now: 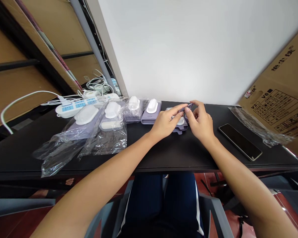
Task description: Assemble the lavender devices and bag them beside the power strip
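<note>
Black counter: lilac-and-white device under left hand and right hand, each grip pinched shut on a small purple piece; a fingertip slip could drop it.

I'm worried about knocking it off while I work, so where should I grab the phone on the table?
Pinch the phone by its two long edges, coming from above with the right hand, the nearer one. It lies flat and screen up on the black table, so its underside is out of reach, and its straight, slim sides give the cleanest hold.
</note>
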A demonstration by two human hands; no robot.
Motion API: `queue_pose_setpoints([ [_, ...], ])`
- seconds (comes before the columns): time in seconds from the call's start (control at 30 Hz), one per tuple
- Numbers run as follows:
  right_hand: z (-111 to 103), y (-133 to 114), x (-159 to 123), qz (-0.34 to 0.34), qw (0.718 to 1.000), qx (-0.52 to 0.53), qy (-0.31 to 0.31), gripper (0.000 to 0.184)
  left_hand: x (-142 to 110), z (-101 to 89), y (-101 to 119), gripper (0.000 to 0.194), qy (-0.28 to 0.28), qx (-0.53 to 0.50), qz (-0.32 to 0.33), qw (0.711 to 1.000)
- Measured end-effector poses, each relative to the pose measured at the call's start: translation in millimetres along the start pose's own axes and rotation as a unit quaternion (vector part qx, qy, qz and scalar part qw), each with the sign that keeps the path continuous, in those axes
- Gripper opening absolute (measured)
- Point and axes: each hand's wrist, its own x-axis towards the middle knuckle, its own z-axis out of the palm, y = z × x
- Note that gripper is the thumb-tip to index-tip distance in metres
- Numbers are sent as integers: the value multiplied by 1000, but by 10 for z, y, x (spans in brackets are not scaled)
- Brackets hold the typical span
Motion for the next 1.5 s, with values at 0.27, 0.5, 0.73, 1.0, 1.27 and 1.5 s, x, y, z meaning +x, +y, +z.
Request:
queue_pose_setpoints([
  [0.27,11,7,7,3,1000,6,4,50,4,6,-44,38,6,-15,-15,1000],
  [0.5,14,18,3,2,1000,25,6,48,25,26,5,37,14,-91,-52,994],
  [0.73,7,18,11,15,999,51,-4,41,39,68,-44,27,16,-147,-47,988],
  [1.0,75,158,87,36,980,181,-74,30,27,-3,11,24,19,15,5,1000],
  [1.27,76,147,102,53,974,201,-94,26,28,7,73,22,40,53,11,998],
  [1.5,61,152,88,21,974,207,-93,17,18,63,43,19,41,10,-27,999],
])
